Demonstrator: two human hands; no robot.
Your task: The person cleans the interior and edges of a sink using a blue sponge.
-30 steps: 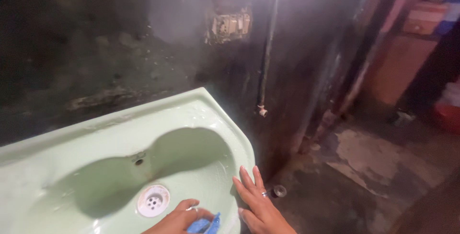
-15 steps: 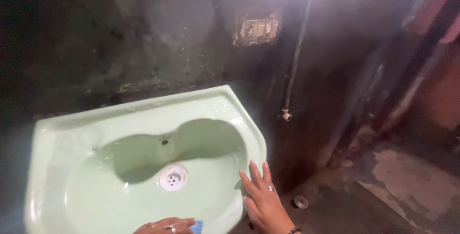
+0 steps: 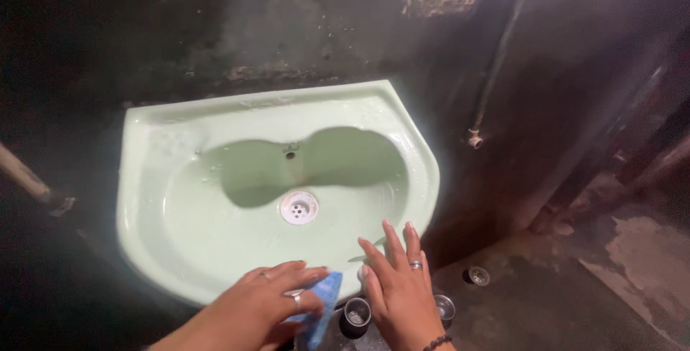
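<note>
So I count one pale green washbasin (image 3: pixel 165 178) with one drain (image 3: pixel 298 208), one blue cloth (image 3: pixel 320 306), two hands, three rings, one beaded bracelet (image 3: pixel 438 342), and three little round metal caps on the floor.

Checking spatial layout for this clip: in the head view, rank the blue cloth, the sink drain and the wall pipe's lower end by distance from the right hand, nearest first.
From the right hand, resting flat on the sink's front rim:
1. Blue cloth, just to its left, under the left hand.
2. Sink drain, up and left, in the basin's bottom.
3. Wall pipe's lower end, up and right, on the dark wall beyond the sink.
</note>
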